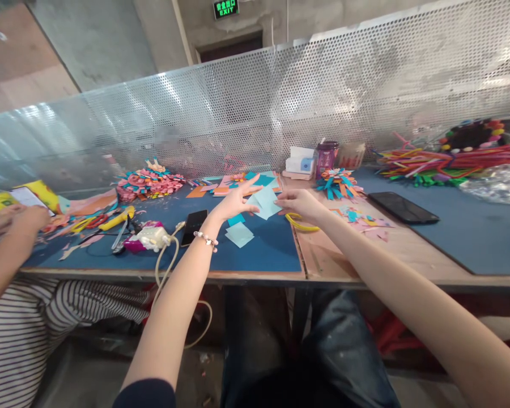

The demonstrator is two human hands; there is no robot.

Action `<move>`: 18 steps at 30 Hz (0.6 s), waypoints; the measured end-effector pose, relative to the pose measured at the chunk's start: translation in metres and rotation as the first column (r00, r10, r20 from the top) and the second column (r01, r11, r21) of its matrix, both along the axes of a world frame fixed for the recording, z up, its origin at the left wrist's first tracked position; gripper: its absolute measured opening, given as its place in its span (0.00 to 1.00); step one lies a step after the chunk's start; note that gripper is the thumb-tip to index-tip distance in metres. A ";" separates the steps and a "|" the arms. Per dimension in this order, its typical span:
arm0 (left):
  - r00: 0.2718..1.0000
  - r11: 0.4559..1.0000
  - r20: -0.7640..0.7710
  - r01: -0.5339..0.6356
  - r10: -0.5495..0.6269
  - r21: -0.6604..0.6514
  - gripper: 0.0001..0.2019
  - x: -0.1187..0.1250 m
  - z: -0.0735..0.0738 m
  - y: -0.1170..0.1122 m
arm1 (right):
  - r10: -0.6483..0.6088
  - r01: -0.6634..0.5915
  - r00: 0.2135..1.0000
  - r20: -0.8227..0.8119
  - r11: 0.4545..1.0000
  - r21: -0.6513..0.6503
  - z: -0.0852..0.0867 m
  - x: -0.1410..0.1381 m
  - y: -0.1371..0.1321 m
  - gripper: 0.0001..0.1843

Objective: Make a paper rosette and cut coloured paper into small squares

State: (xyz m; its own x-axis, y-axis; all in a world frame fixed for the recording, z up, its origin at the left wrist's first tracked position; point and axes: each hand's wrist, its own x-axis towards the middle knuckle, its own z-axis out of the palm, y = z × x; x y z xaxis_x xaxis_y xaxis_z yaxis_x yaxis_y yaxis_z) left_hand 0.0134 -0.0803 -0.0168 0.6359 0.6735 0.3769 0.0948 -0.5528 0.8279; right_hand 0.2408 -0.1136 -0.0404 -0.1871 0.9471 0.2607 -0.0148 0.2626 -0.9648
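Note:
Light blue square sheets of paper [267, 203] are held between my two hands above the blue mat, their corners fanned apart. My right hand [296, 204] pinches the right corner between thumb and fingers. At the left edge, my left hand [234, 202] has its thumb and fingers around the paper, with the upper fingers stretched out over it. Just below lies a small stack of light blue paper squares [239, 234] on the mat. A darker teal sheet [263, 179] rests behind my hands among orange and pink sheets. Yellow-handled scissors [301, 222] lie under my right hand.
A black phone [194, 226] and a white power strip [155, 237] with a cable lie left. A co-worker's hands [23, 218] are at far left. Paper-strip bundles [151, 180], a purple cup [326, 158] and pipe cleaners [442, 164] line the perforated metal screen [221, 107]. Another phone [402, 207] lies right.

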 end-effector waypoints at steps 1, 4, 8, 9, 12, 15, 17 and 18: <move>1.000 1.000 -0.002 0.011 -0.011 -0.006 0.50 0.001 0.000 -0.001 | 0.017 -0.017 1.000 0.018 1.000 0.006 0.000 -0.001 -0.001 0.06; 0.999 0.999 -0.012 0.034 -0.034 0.010 0.51 0.002 0.000 -0.003 | 0.041 -0.043 0.996 0.079 0.999 0.029 0.002 -0.003 -0.004 0.06; 0.999 0.998 -0.043 0.011 -0.008 0.067 0.50 0.005 -0.001 -0.005 | 0.040 -0.040 0.994 0.103 0.999 -0.002 0.003 -0.006 -0.007 0.05; 0.998 0.997 -0.056 0.003 0.001 0.078 0.49 0.005 -0.001 -0.005 | 0.037 -0.036 0.994 0.106 0.999 -0.011 0.003 -0.006 -0.007 0.05; 0.996 0.994 -0.084 -0.009 0.019 0.109 0.48 0.005 -0.002 -0.004 | 0.001 0.001 0.992 0.130 1.000 -0.014 0.005 -0.007 -0.008 0.07; 0.997 0.993 -0.055 -0.046 0.052 0.108 0.43 0.003 -0.005 0.000 | -0.037 0.037 0.986 0.162 0.999 0.007 0.005 -0.006 -0.009 0.08; 0.995 0.991 -0.032 -0.089 0.092 0.097 0.39 0.002 -0.008 0.004 | -0.058 0.056 0.983 0.174 0.998 0.019 0.006 -0.006 -0.010 0.08; 0.993 0.990 -0.028 -0.108 0.111 0.092 0.37 0.002 -0.009 0.007 | -0.067 0.064 0.982 0.175 0.998 0.021 0.006 -0.006 -0.010 0.08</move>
